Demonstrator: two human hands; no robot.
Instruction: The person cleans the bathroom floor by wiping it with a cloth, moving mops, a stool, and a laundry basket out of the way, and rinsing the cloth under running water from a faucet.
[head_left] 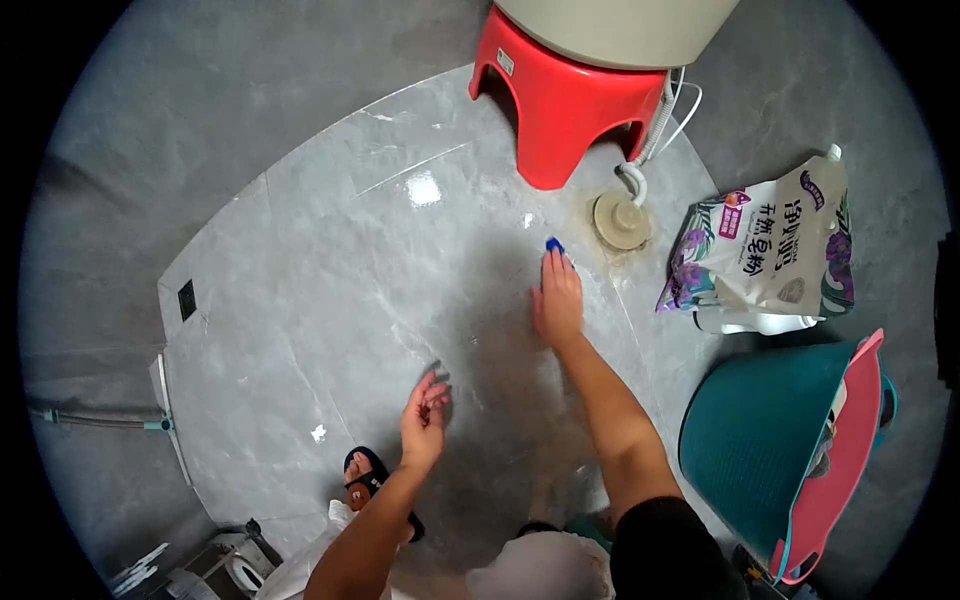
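Observation:
My right hand point(560, 300) reaches forward, low over the grey tiled floor point(300, 250). A small bright blue object point(554, 244) is pinched at its fingertips; its kind is too small to make out. Beyond that hand, to the right, lies a round beige drain cover point(621, 220) with a white hose running into it. My left hand point(424, 420) hovers nearer to me, fingers loosely curled and apart, with nothing clearly held. My sandalled foot point(366, 472) shows beside the left forearm.
A red plastic stool point(565, 110) bears a large pale appliance point(630, 25) at the back. To the right stand a detergent bag point(765, 240), a white bottle point(755, 322) and a teal-and-pink basket point(760, 430). A squeegee point(165, 425) leans at the left, near a square floor drain point(187, 299).

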